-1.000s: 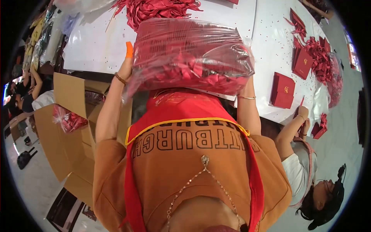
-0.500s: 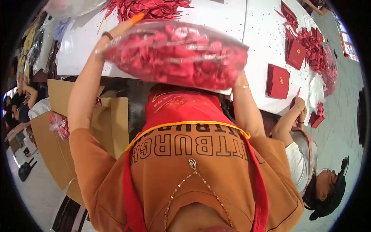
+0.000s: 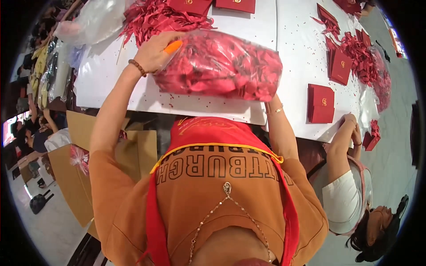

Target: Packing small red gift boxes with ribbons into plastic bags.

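Observation:
A clear plastic bag [image 3: 217, 66], packed full of red ribbon pieces, lies across in front of me at the near side of the white table [image 3: 213, 111]. My left hand [image 3: 155, 49] is closed on the bag's left end, an orange cover on one finger and a beaded bracelet at the wrist. At the bag's right end is my right hand [image 3: 271, 105], wearing a thin bracelet. Its fingers are hidden behind the bag, which is held between both hands. Whether the bag's underside touches the table cannot be seen.
Behind the bag are a heap of red ribbons [image 3: 155, 20] and flat red pieces [image 3: 235, 5]. A red stack [image 3: 320, 104] lies at right, near a co-worker's hand [image 3: 350, 122]. An open cardboard box [image 3: 75, 181] stands at my left; small red bits dot the table.
The bag has moved slightly right and appears shorter and fuller. My left hand has come further around its left end, showing more of the hand. The whole view has shifted a little.

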